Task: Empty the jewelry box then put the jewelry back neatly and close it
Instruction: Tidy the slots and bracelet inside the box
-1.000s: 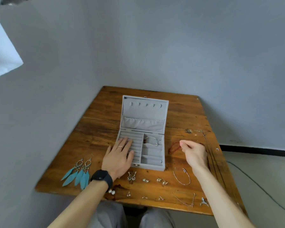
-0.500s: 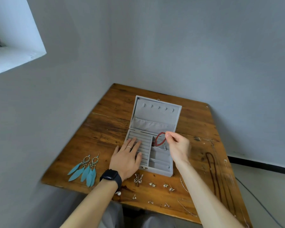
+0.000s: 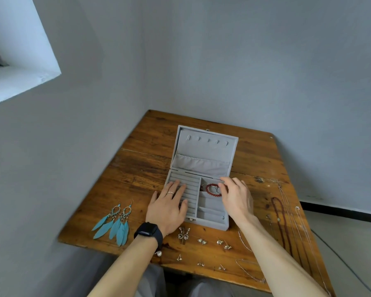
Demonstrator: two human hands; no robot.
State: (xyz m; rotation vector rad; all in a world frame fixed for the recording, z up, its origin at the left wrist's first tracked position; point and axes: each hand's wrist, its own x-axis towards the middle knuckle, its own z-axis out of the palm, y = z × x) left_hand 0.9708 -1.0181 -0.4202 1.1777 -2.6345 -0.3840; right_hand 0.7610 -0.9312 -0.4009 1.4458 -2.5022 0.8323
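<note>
A grey jewelry box (image 3: 204, 163) stands open on the wooden table (image 3: 141, 170), lid leaning back. My left hand (image 3: 169, 209) lies flat on the ring rolls in the box's left half, fingers spread, a ring on one finger. A red bead bracelet (image 3: 212, 189) lies in the far right compartment beside a silver bracelet. My right hand (image 3: 236, 196) hovers over that compartment with fingertips at the bracelet's right edge; whether it still grips the beads is unclear.
Teal feather earrings (image 3: 114, 224) lie at the left front. Several small silver earrings (image 3: 201, 241) and studs sit along the front edge. Thin chains and a dark bead necklace (image 3: 281, 219) run down the right side. Walls close the table's left and far sides.
My right hand picked the red bracelet up from the table right of the box, carried it left and lowered it into the far right compartment. My left hand stayed on the ring rolls.
</note>
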